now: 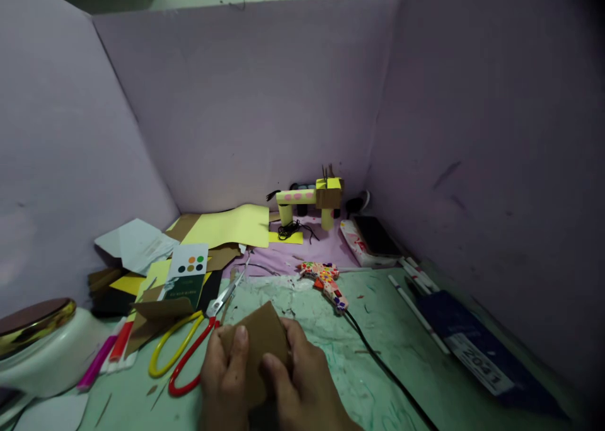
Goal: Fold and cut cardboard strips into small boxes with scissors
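A piece of brown cardboard (pixel 261 336) is held up between both hands near the front of the table. My left hand (pixel 225 374) grips its left edge, thumb lying on the face. On the right edge, my right hand (pixel 302 377) is closed round it with the thumb across the lower part. Scissors (pixel 215 311) with one yellow and one red handle lie just left of my left hand. Beyond my right hand rests a flower-patterned glue gun (pixel 326 283), its black cord running toward the front right. The cardboard's lower end is partly hidden by the hands.
A yellow paper giraffe-like model (pixel 307 198) stands at the back beside black string (pixel 293 230). Yellow sheets (pixel 231 226) and cardboard scraps lie left. A white jar (pixel 57 352) is front left. A phone (pixel 377 235) and a blue packet (pixel 477 349) are right. Lilac walls enclose three sides.
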